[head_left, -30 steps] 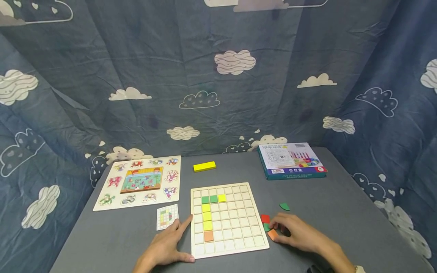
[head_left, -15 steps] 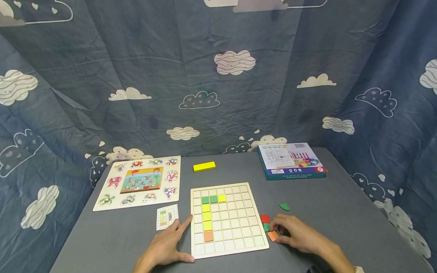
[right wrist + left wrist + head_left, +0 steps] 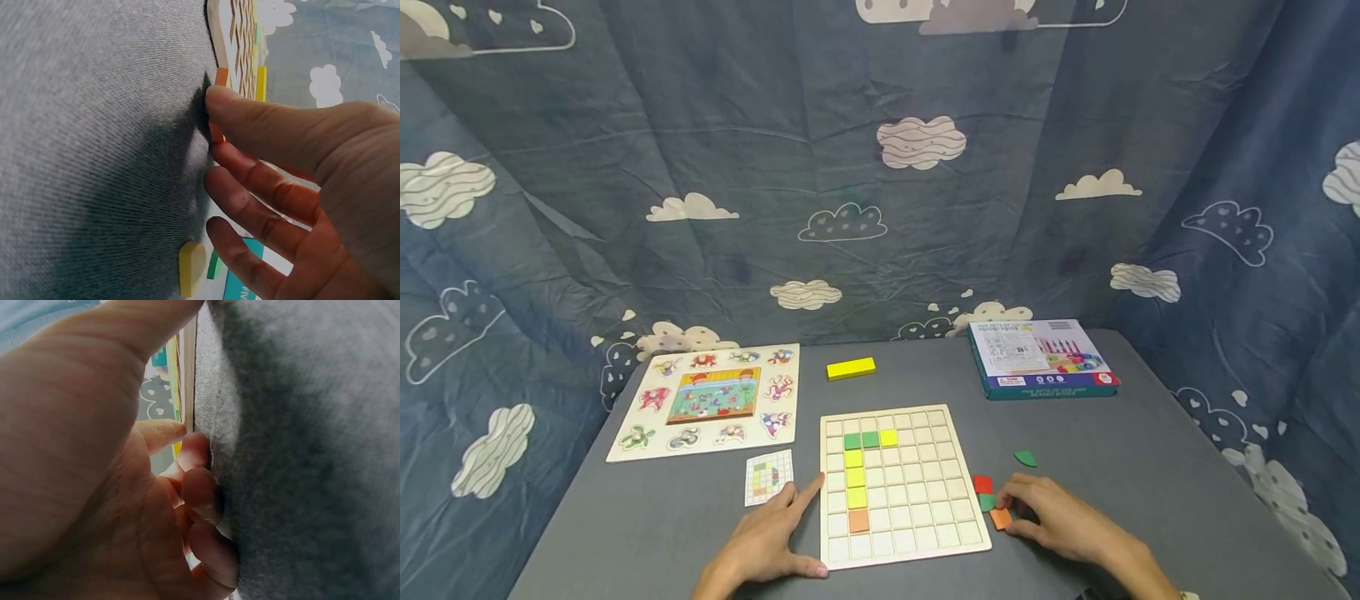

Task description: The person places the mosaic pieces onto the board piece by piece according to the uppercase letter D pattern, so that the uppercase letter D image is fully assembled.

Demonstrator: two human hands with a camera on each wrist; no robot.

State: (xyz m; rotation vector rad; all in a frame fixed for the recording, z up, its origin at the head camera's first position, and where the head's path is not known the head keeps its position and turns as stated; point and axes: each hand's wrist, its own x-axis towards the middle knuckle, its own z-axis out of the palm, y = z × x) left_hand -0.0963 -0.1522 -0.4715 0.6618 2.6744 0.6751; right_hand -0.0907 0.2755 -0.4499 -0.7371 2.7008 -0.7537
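My left hand rests at the left side of the wooden grid board, thumb and index fingertip touching its edge. In the left wrist view the other fingers are bent against the grey cloth. At the board's right side my right hand pinches an orange square tile between thumb and index finger, tilted on edge in the right wrist view. A red tile and a green tile lie beside it. On the board sit green tiles, yellow tiles and one orange tile.
A pattern card lies left of the board, near a sea-animal puzzle. Behind stand a yellow block and a flat game box. A green quarter-round piece lies right; the right wrist view shows a yellow piece.
The orange tile under the right fingers has turned and shifted slightly, and the right hand moved a little to the right. The left hand stays at the board's edge.
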